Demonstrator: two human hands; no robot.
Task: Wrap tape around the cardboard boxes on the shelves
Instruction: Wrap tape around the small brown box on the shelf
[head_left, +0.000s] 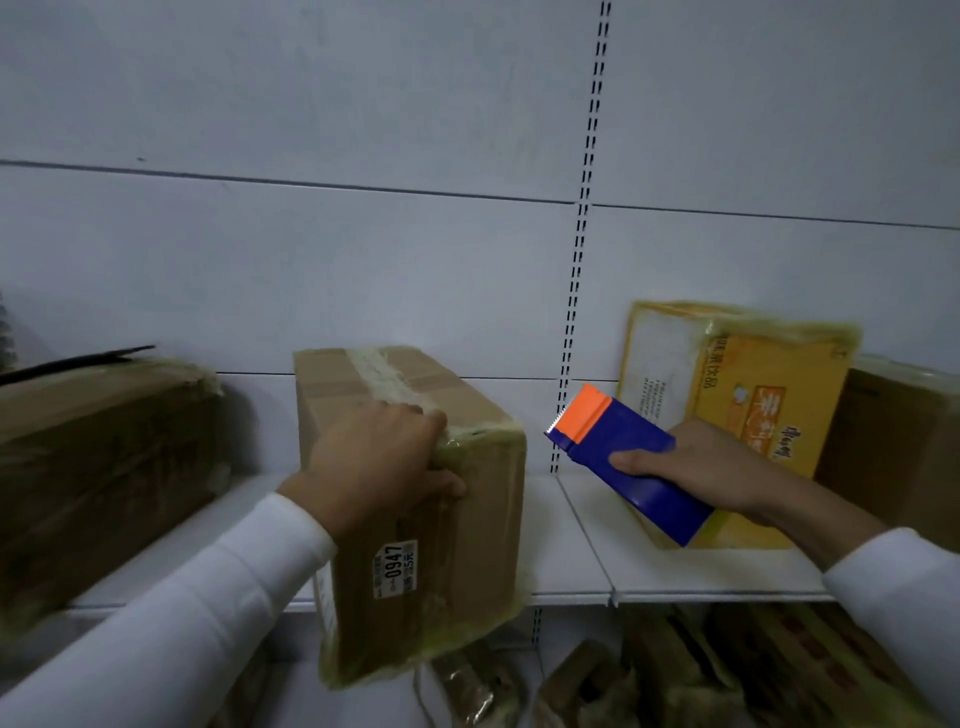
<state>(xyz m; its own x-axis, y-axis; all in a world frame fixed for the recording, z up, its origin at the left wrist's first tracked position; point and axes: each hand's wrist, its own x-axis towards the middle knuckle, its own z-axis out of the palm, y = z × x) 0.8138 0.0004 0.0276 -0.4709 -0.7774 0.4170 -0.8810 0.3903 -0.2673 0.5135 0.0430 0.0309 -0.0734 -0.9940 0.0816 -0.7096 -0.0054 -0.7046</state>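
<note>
The brown cardboard box (415, 499) stands at centre frame on the shelf (582, 545), its long axis running back toward the wall, its front overhanging the edge. The left hand (374, 462) grips its near top edge, fingers curled over the taped corner. Just right of it, clear of the box, the right hand (711, 467) clasps the blue tape dispenser (623, 457), its orange toothed end aimed upper left toward the box.

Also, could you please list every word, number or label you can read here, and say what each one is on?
"0947": white sticker on the front of the brown box under the left hand.
Sticker's smaller print: too blurred.
Yellow box: Chinese characters and fine print, too blurred to read.
Tape dispenser in the right hand: none.
</note>
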